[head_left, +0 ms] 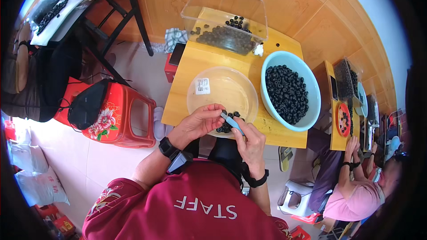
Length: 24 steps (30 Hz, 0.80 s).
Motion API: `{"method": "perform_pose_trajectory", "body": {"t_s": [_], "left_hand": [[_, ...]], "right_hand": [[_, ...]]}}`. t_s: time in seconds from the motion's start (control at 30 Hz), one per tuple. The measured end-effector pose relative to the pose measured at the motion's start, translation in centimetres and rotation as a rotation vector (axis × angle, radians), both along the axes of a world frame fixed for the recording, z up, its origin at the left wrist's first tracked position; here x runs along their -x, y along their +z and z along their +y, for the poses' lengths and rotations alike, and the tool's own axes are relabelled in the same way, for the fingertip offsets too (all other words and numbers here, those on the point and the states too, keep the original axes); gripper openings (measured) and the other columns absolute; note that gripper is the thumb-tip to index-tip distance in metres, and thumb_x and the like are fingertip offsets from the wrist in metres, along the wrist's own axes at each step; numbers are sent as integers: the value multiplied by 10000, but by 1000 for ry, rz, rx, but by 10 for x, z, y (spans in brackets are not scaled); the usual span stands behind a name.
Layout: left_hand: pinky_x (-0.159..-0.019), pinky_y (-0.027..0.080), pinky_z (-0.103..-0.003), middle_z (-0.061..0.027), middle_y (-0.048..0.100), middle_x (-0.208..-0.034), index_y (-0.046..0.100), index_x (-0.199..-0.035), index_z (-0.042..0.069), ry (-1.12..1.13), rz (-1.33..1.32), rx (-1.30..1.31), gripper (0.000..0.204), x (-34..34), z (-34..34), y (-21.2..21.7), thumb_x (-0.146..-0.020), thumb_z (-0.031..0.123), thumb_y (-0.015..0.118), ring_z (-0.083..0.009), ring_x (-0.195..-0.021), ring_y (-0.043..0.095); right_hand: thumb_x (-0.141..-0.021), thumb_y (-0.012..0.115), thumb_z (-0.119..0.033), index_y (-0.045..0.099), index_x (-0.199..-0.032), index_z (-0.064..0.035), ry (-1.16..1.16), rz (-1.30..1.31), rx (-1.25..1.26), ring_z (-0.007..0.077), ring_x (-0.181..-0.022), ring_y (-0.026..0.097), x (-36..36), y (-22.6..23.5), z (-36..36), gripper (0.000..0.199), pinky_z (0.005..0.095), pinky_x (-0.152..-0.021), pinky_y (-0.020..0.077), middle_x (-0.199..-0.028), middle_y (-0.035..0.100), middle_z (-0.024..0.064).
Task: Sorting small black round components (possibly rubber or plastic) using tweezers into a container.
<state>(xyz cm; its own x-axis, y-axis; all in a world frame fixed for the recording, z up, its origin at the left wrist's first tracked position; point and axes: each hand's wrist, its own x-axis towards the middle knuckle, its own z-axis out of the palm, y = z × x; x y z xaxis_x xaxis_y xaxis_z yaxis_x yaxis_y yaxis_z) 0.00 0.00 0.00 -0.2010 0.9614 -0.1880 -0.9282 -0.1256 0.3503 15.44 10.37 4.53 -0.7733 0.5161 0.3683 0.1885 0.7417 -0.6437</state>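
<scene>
At the clear tub [229,91], the right hand [251,146] clamps a blue tool [232,123], whether the left hand [198,123] pinches anything I cannot tell, and black beads [225,128] inside seem unfinished, finished ones unclear.

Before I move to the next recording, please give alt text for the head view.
The right hand holds a small blue tool, its tip by the left hand, over a clear tub of bead-like black pieces. More pieces lie in a blue bowl to the right and a clear bin behind, all on a wooden table.
</scene>
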Motion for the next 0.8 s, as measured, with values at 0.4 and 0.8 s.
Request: {"method": "perform_pose_trajectory", "body": {"t_s": [0.4,0.8], "left_hand": [[-683,520,-221,-54,613,-875,575,-976,19,-83,73,-86,130,1,-5,18,-863,79,597,-111,-733,609],[-694,527,-211,-43,616,-898,569,-982,41,-24,27,14,130,-2,-5,12,-858,64,598,-115,-770,624]], "right_hand": [[-829,603,-97,649,-970,9,-167,27,14,290,-633,618,-3,-19,34,182,348,-572,471,-752,633,173],[-739,698,19,633,-1012,17,-11,79,724,40,-652,501,16,22,-2,280,186,-571,410,-738,574,-16]]}}
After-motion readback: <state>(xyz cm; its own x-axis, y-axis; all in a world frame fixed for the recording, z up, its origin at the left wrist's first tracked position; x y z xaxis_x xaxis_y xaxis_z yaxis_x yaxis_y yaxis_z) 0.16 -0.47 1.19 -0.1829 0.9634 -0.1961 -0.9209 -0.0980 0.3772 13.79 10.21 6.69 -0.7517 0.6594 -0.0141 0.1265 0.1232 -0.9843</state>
